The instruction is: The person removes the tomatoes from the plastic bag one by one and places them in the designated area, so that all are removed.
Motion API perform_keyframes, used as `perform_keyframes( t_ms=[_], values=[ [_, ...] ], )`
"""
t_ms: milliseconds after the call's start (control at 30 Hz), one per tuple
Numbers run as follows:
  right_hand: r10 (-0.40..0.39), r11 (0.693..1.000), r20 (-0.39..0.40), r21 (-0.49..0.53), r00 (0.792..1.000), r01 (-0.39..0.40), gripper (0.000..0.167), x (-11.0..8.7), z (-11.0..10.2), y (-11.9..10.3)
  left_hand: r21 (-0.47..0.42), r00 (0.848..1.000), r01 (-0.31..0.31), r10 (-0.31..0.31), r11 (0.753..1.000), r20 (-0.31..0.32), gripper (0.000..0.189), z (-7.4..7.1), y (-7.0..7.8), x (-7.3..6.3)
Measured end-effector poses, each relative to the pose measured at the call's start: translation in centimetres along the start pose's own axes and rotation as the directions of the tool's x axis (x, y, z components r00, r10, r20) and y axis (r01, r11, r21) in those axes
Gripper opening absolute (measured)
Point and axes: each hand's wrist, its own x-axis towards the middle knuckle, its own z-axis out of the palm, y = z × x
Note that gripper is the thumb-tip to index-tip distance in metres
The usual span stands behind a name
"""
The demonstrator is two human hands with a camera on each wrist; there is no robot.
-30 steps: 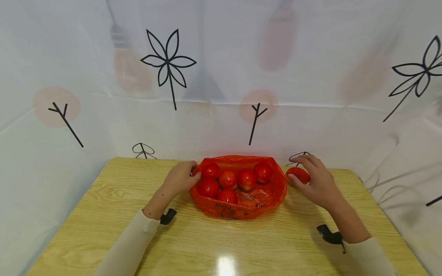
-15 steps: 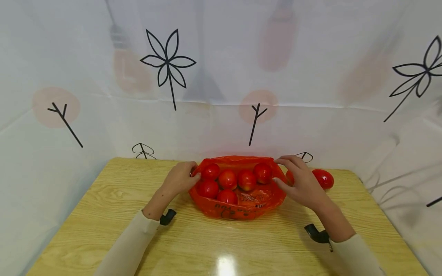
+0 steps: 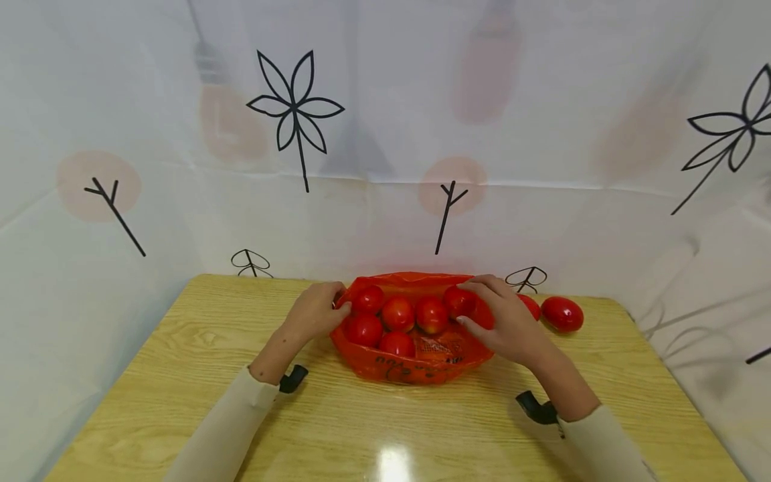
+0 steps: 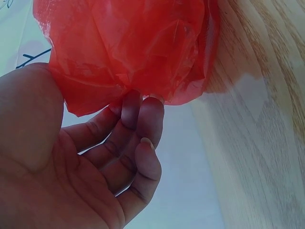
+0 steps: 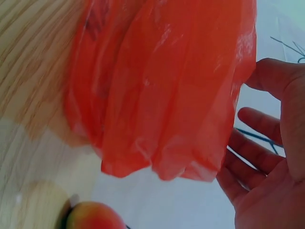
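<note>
An orange-red plastic bag (image 3: 361, 361) sits wide-mouthed on the table, with several glossy round red fruits (image 3: 397, 313) inside. My left hand (image 3: 312, 309) grips the bag's left rim. In the left wrist view, the fingers curl under the thin plastic (image 4: 128, 52) with the thumb on its other side. My right hand (image 3: 508, 321) reaches over the right rim, its fingers spread and loosely bent close to a fruit (image 3: 458, 299) in the bag. The right wrist view has the thumb at the edge of the bag (image 5: 167, 86) and the other fingers partly hidden behind it.
Two more red fruits stand right of the bag, an oval one (image 3: 563, 314) and another (image 3: 530, 306) partly hidden by my right hand. One fruit (image 5: 95, 217) shows yellow-red in the right wrist view. A white printed curtain (image 3: 385, 221) hangs behind the wooden table (image 3: 337, 428).
My right hand has moved left from a fruit outside the bag to over the bag's right rim, uncovering the two fruits on the right. My left hand has stayed at the left rim.
</note>
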Motion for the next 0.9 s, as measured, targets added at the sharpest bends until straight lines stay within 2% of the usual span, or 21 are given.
perform_keyframes(
  t_ms=[200, 700, 900],
  values=[
    [0.013, 1.0, 0.047, 0.014, 0.999, -0.014, 0.049, 0.6, 0.5, -0.7, 0.006, 1.0, -0.006, 0.006, 1.0, -0.003, 0.011, 0.0, -0.2, 0.0],
    [-0.026, 1.0, 0.12, 0.017, 0.992, 0.024, 0.052, 1.5, 1.7, -1.1, -0.002, 1.0, -0.01, 0.01, 1.0, -0.001, 0.011, 0.0, -0.2, 0.0],
    [0.012, 1.0, 0.181, 0.001, 0.983, -0.013, 0.056, 2.1, 2.2, -1.6, 0.005, 1.0, -0.01, 0.01, 1.0, 0.002, 0.01, 0.1, -0.2, 0.0]
  ],
)
